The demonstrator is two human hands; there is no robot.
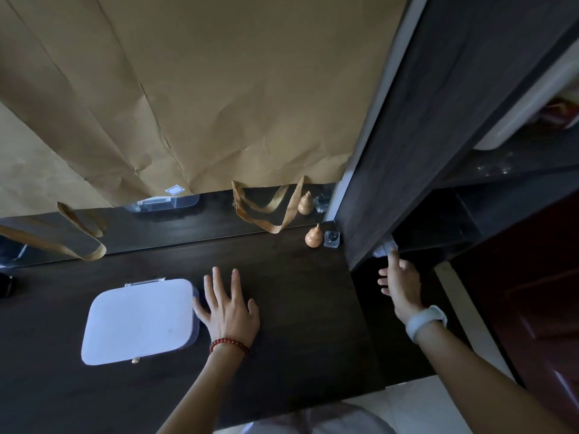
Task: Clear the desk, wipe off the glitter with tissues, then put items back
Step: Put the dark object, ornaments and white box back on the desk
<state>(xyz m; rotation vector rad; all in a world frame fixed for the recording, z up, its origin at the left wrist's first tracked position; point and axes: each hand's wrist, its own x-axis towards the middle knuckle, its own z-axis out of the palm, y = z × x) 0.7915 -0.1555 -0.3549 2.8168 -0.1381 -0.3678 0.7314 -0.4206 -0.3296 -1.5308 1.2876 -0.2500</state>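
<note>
A white rounded box [141, 321] with a clear clasp lies flat on the dark desk [297, 308]. My left hand [228, 308] rests open on the desk with fingers spread, its little finger touching the box's right edge. My right hand [399, 280] reaches right of the desk into a dark shelf opening, index finger stretched toward a small pale object [383, 249] at the shelf's edge. Nothing is held in either hand. A small wooden gourd [314, 236] and a clear glass bottle [332, 239] stand at the desk's back right corner.
Brown paper [203, 89] covers the mirror behind the desk, and woven straps [282, 211] hang from it. A dark cabinet side [423, 120] rises at the right, with shelves and a white container [532, 98] beyond. A dark object [6, 285] sits at the far left edge.
</note>
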